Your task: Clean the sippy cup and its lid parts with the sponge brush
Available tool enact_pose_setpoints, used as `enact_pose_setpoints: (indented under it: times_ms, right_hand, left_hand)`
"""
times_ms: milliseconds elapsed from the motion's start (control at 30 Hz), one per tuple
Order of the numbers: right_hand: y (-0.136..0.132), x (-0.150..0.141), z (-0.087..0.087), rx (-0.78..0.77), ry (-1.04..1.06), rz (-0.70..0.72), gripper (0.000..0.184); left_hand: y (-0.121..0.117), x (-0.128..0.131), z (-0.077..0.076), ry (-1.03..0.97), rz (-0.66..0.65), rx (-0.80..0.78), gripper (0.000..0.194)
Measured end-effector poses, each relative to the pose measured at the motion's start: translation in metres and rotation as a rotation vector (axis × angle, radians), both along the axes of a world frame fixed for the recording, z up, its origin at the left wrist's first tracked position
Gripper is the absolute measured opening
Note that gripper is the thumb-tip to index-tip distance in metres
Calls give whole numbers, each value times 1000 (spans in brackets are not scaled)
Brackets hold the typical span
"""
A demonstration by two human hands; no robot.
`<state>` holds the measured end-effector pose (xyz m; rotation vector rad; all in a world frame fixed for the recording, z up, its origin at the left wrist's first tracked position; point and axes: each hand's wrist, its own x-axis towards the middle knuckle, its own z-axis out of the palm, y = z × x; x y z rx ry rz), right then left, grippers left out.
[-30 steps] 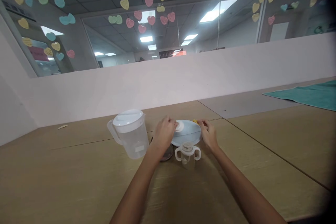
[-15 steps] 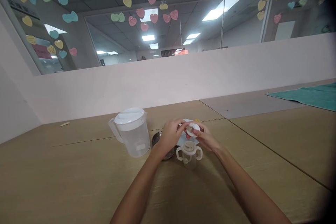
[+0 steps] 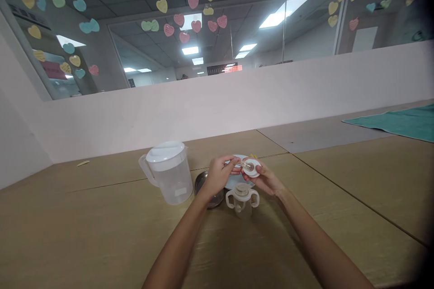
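My right hand [image 3: 267,181] is closed around a white bottle collar ring [image 3: 255,170], turned so its round opening faces me. With fingertips pinched, my left hand [image 3: 218,175] grips a clear nipple [image 3: 244,165] at the ring's centre, which looks stretched out toward the left. Below both hands a clear baby bottle [image 3: 242,205] with two side handles stands upright, its threaded neck uncovered. Behind the hands lies a pale blue plate [image 3: 231,183], partly hidden by them. A round metal bowl [image 3: 214,202] sits beside the bottle, partly covered by my left wrist.
A clear plastic pitcher [image 3: 175,180] with a white lid stands left of the bowl. Something yellow [image 3: 253,156] shows behind my right hand. A teal cloth [image 3: 400,122] lies at far right, and a small flat strip [image 3: 83,163] at far left. A white wall [image 3: 203,108] borders the table's back.
My left fingers have moved from over the ring to its left side, drawing the clear nipple out leftward. The ring's opening now shows more fully in my right hand.
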<state>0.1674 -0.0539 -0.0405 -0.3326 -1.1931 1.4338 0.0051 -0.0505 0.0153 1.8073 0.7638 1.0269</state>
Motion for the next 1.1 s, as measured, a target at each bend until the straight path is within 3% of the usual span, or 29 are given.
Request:
enact_pose_setpoints:
  times_ms: [67, 167, 267, 467, 667, 900, 1000, 1100]
  right_hand:
    - [2, 0, -1, -6, 15, 20, 44]
    - [4, -2, -3, 13, 25, 10, 40]
    - [6, -3, -6, 17, 86, -72, 40]
    - [5, -5, -7, -1, 50, -182, 43]
    - [1, -7, -3, 65, -11, -253, 44]
    - [7, -5, -12, 55, 11, -304, 48]
    - [10, -4, -16, 44, 41, -283, 50]
    - [8, -2, -15, 32, 42, -200, 49]
  left_hand:
    - [-1, 1, 1, 80, 48, 104, 35]
    - [-8, 2, 5, 235, 167, 392, 30]
    - [-17, 4, 9, 310, 172, 539, 23]
    - [-19, 6, 7, 400, 276, 603, 17]
    - [-17, 1, 9, 370, 267, 637, 13]
    - [-20, 9, 1, 362, 377, 747, 12]
    - [-20, 11, -1, 417, 422, 835, 12]
    - [-21, 6, 5, 429, 345, 801, 11]
